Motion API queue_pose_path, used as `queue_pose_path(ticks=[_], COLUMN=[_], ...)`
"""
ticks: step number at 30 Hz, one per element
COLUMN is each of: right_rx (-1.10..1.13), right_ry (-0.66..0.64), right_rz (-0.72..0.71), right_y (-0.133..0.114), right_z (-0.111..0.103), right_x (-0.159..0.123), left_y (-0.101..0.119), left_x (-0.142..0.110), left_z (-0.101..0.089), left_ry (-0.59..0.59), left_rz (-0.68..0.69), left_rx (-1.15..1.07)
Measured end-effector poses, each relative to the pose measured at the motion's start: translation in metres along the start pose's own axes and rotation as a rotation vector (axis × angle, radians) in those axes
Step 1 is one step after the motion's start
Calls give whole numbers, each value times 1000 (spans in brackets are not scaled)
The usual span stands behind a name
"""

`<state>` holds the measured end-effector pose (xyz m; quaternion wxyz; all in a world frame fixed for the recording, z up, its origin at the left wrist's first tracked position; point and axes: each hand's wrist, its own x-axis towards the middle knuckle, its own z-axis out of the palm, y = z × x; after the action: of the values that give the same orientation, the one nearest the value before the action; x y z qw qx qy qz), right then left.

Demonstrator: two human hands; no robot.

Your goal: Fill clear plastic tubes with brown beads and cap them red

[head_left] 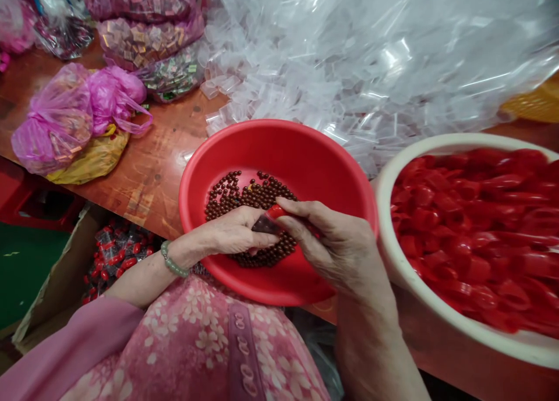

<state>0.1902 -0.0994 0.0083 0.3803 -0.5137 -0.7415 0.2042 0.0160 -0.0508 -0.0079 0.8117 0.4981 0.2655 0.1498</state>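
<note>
Left hand (231,232) and right hand (336,244) gripping small clear packet (266,224) with red tip, held low over brown beads (248,194) in red plastic basin (279,139). White tub (437,142) of red caps (471,226) just right of basin. Heap of clear sleeves (305,81) behind, on wooden table (148,180).

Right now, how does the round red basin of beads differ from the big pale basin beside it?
The red plastic basin is bright red all over, while the cream-rimmed basin is pale. The red plastic basin holds small round dark brown beads in a patch on its floor; the cream-rimmed basin is heaped with glossy red plastic pieces. The cream-rimmed basin also looks larger, though the frame cuts it off. Both are round and open-topped.
</note>
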Motion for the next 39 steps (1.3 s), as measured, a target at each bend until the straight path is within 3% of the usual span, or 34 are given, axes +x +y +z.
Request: queue_pose_path(ticks=[6,11,18,25,29,35,39], right_rx=[-288,-497,-505,-473,-387,-495,-516], right_ry=[-63,22,74,-31,-8,67,99], right_rz=[-157,-292,-384,-295,-271,-417,-541], right_y=[-7,-7,-11,-12,-13,-15,-26], right_z=[13,18,12,18,19,18,13], right_x=[-2,5,9,0,-2,-1,-3], left_y=[6,7,10,5,4,9,9], left_x=[2,3,-3,8,9,3,-11], left_z=[-1,2,9,16,20,31,39], left_ry=[7,-3,-6,138,178,287,290], left_rz=[-49,-50,-62,-104,-95,-70,-14], left_rx=[-237,-411,-501,-601,-645,-593,-426])
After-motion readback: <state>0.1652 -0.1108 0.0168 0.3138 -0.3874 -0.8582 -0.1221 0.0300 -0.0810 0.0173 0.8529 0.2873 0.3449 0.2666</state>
